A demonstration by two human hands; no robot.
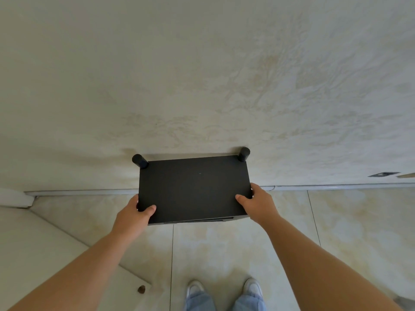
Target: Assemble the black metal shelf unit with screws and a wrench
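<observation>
Head view, shelf unit: the black shelf unit (194, 187) stands upright against the wall (202, 75), at 12 o'clock from the shoes (224, 289).
Left hand: the left hand (137, 213) grips the near corner at 8 o'clock, thumb on top.
Right hand: the right hand (254, 202) grips the corner at 4 o'clock.
Posts: two round posts (140, 161) rise at the back corners.
Progress: it looks assembled; probably only placing is left.
Tools: no screws or wrench are in sight.

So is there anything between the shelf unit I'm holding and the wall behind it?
Nothing visible. The left hand and right hand grip the black shelf unit at its near corners, and its far edge looks already up against the bare wall.
</observation>
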